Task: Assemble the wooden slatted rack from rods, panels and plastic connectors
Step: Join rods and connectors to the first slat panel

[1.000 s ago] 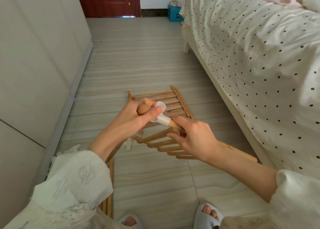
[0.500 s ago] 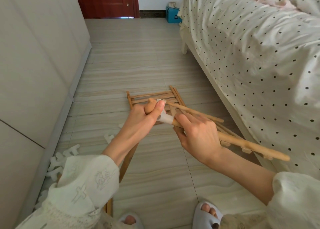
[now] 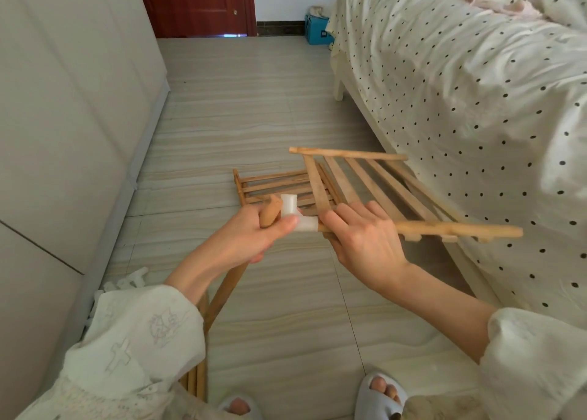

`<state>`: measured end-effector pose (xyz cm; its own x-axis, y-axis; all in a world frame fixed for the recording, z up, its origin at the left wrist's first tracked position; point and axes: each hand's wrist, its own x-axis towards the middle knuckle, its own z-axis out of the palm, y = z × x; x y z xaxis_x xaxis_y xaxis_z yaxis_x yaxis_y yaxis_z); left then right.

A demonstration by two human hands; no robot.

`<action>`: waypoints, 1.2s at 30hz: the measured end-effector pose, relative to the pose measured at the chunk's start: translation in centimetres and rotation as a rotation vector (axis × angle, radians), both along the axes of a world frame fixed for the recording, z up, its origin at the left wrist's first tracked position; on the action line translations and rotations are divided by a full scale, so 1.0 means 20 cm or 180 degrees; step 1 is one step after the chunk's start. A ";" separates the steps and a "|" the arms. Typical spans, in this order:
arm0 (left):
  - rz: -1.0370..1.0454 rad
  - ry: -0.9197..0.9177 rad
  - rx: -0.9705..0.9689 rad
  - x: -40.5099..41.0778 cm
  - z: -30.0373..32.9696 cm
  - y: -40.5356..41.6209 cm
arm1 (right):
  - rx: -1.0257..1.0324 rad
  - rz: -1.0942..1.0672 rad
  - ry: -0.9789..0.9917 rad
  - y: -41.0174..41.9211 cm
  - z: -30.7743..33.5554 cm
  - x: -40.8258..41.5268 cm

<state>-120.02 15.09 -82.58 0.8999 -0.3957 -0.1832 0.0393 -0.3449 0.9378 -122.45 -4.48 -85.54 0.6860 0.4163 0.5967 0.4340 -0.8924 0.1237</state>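
**Panel rail meets connector, axis running left to right**

Panel rail and connector are the pairing that matters. The white plastic connector [image 3: 297,217] sits in mid-air at the centre of the view, and the near rail of the slatted panel [image 3: 374,194] runs from its right-hand socket straight out toward the bed, its long axis roughly level and crosswise to the person. The rail end looks to be at or inside that socket; how deep it sits cannot be told. The panel's slats fan away from the rail toward its far rail, so the whole piece is held clear of the floor and tilted up at the far side.

The wooden rod [image 3: 270,213] enters the connector from the left and below, its length dropping down past the left sleeve toward the floor, so rod and rail meet at an angle in the connector.

The left hand [image 3: 251,238] is curled round the rod top, thumb pressed on the connector. The right hand [image 3: 362,238] grips the panel's near rail just beside the connector, fingers over the top. Both hands are touching or nearly touching the joint, with the left the nearer one to the connector itself.

By my reading, the next push should go along the rail's axis, leftward into the socket, with the left hand bracing.

A second slatted panel [image 3: 273,184] lies flat on the floor [image 3: 254,101] beyond the hands, loose connectors [image 3: 133,279] lie near the wall, and the bed [image 3: 476,86] stands to the right.
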 end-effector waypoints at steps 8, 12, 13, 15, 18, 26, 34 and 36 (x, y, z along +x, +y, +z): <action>-0.0281 -0.0664 -0.0029 0.00 -0.03 -0.04 | 0.0052 0.0110 -0.0056 -0.05 -0.01 0.00; -0.0323 -0.1166 0.0103 -0.02 -0.03 -0.08 | 0.0053 0.0198 -0.0203 -0.09 0.01 0.00; -0.0309 -0.1262 0.0119 -0.02 -0.03 -0.09 | 0.0048 0.0235 -0.0206 -0.10 0.02 0.00; -0.0308 -0.1388 0.0090 -0.02 -0.02 -0.09 | 0.0082 0.0293 -0.0171 -0.12 0.05 0.01; -0.0320 -0.1325 -0.0016 -0.01 0.02 -0.06 | 0.0254 0.0259 0.0016 -0.10 0.09 0.01; -0.0615 -0.0982 0.0066 -0.02 0.00 -0.04 | -0.0045 0.0503 0.0620 -0.09 0.02 0.03; -0.0606 -0.1086 0.0247 -0.03 -0.01 -0.06 | 0.0009 0.0883 0.0863 -0.12 0.07 0.04; -0.0634 -0.1119 0.0264 -0.03 0.00 -0.06 | 0.0114 0.0899 0.0963 -0.13 0.07 0.03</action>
